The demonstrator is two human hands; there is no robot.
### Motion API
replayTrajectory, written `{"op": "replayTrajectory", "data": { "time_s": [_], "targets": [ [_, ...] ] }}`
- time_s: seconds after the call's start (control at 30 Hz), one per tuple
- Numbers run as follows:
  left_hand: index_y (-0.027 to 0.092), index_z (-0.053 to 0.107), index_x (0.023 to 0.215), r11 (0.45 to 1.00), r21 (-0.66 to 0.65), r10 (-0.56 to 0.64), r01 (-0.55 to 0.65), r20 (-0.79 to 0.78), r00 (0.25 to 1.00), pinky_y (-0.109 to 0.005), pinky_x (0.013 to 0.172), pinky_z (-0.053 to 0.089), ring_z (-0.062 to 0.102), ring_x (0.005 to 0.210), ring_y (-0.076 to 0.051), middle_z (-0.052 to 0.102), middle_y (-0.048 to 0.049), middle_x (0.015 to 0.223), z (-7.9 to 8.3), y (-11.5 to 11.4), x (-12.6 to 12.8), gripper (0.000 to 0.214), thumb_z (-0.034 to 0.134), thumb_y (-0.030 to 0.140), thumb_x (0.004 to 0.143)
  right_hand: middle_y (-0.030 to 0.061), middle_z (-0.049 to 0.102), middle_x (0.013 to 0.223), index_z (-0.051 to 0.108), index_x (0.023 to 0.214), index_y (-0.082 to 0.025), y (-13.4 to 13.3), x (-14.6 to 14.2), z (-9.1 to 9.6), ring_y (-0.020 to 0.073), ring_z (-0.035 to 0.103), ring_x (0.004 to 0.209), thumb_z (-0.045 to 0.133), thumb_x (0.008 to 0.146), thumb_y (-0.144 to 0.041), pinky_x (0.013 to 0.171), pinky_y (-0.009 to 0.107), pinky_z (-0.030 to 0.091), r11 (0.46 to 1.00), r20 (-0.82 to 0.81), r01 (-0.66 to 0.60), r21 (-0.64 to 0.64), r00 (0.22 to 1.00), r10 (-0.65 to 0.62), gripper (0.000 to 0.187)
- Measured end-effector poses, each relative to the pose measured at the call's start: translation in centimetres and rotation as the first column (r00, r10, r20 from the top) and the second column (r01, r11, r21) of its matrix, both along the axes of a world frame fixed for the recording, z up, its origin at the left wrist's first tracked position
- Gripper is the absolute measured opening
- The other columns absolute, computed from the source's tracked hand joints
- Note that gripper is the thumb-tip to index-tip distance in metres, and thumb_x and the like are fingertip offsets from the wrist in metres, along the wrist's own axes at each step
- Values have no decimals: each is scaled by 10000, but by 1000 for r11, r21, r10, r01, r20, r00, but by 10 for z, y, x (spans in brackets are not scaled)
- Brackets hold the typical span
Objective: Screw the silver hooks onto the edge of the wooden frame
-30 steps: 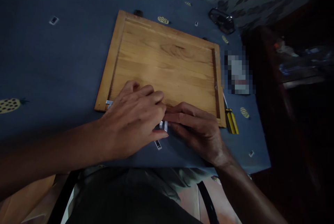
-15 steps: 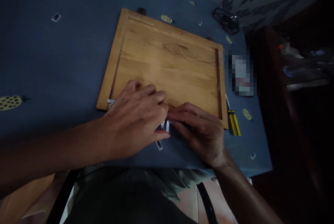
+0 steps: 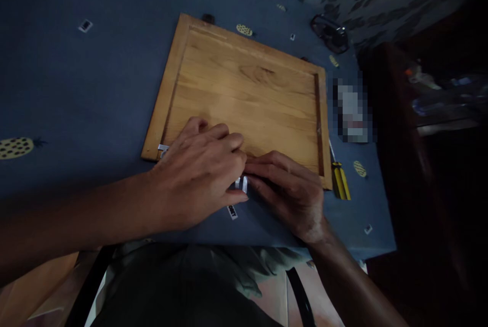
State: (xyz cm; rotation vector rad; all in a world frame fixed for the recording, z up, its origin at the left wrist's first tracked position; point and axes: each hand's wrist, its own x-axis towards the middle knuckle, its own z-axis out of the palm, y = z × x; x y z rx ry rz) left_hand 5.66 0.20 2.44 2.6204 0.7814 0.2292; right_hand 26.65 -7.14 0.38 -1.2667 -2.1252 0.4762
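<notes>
A framed wooden panel (image 3: pixel 244 98), like a small cabinet door, lies flat with its near edge toward me. My left hand (image 3: pixel 202 174) rests over that edge, fingers curled. Between its thumb and fingers shows a shiny metal piece (image 3: pixel 242 184) with two bright strips, mostly covered. My right hand (image 3: pixel 290 189) meets it from the right, fingertips pinched together against the left fingers; whatever they hold is hidden. Another metal fitting (image 3: pixel 163 149) sits at the panel's near left corner, partly behind my left wrist.
A screwdriver with a yellow and black handle (image 3: pixel 340 182) lies beside the panel's right edge. Beyond it is a blurred-out object (image 3: pixel 353 111), and dark glasses (image 3: pixel 330 33) lie farther back. The blue patterned tablecloth (image 3: pixel 87 88) covers the table. A dark shelf unit stands at right.
Both hands keep nearly the same place and grip on the panel's near edge. The view has shifted very slightly; my right wrist sits a touch farther left.
</notes>
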Motion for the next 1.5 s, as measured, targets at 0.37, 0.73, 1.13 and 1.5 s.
{"op": "replayTrajectory", "data": {
  "time_s": [0.37, 0.73, 1.13, 1.5],
  "targets": [
    [174, 719, 805, 1000, 5, 8, -8, 9, 1000, -498, 965, 426, 649, 954, -272, 681, -40, 905, 1, -1, 0, 342, 857, 471, 902, 27, 753, 960, 761, 1178, -213, -4, 3, -3, 137, 743, 860, 722, 993, -124, 766, 239, 625, 1000, -36, 15, -8, 999, -15, 209],
    [171, 715, 793, 1000, -1, -3, 3, 16, 1000, -506, 951, 416, 645, 944, -272, 670, -35, 898, 0, 1, -1, 338, 855, 456, 908, 31, 761, 961, 786, 1077, -205, -1, -1, -2, 125, 737, 861, 695, 1012, -125, 776, 227, 602, 1000, -27, 5, 6, 1000, -4, 138],
    [178, 726, 812, 1000, -5, 14, -14, 20, 1000, -480, 980, 399, 637, 970, -266, 692, -45, 914, 0, -2, -1, 323, 839, 460, 921, 42, 782, 991, 779, 1146, -211, -2, 2, -4, 150, 759, 894, 734, 984, -123, 798, 250, 625, 999, 16, 19, 44, 1000, -19, 190],
    [170, 719, 819, 1000, 0, 0, 0, 21, 1000, -486, 964, 408, 637, 966, -261, 683, -37, 926, 0, -1, -2, 328, 841, 456, 924, 47, 769, 967, 808, 1132, -218, 0, 1, -3, 155, 754, 862, 682, 1005, -98, 761, 259, 640, 999, 21, -8, 44, 1000, 7, 216]
  ]
}}
